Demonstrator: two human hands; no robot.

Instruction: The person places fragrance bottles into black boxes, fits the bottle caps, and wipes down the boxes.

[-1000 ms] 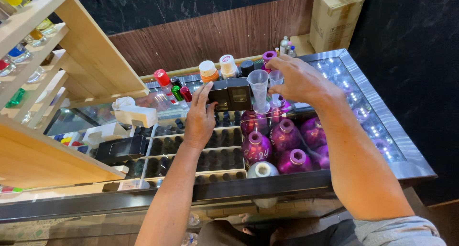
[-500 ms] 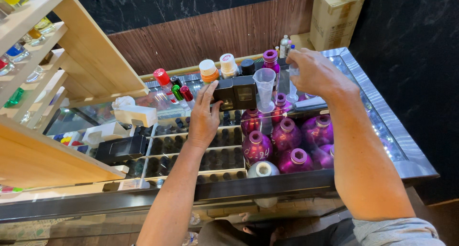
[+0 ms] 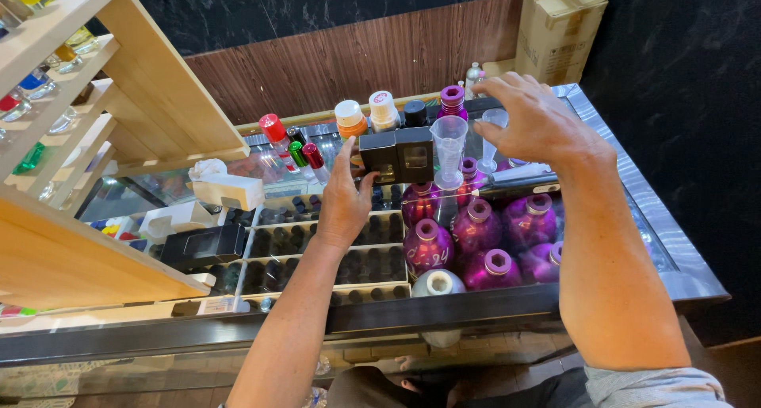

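My left hand (image 3: pixel 342 202) grips a pair of black boxes (image 3: pixel 396 154) by the left side, fingers flat against it and thumb at the lower front. They stand on the glass counter (image 3: pixel 674 242). My right hand (image 3: pixel 539 121) hovers with fingers spread just right of a small clear measuring cup (image 3: pixel 490 142), which stands on the glass; the thumb is close to its rim. A taller clear measuring cup (image 3: pixel 449 150) stands between the boxes and the small cup. Round purple bottles (image 3: pixel 476 226) cluster in front of both cups.
Trays of small dark vials (image 3: pixel 317 253) fill the counter under my left arm. Capped bottles (image 3: pixel 349 116) line the back edge. A wooden shelf (image 3: pixel 135 99) with coloured bottles rises at left. A cardboard box (image 3: pixel 559 24) stands at the far right. A flat black box (image 3: pixel 202 245) lies at left.
My right hand carried the small clear cup from beside the tall cup to the right, stood it on the glass and opened. My left hand stayed on the black boxes.
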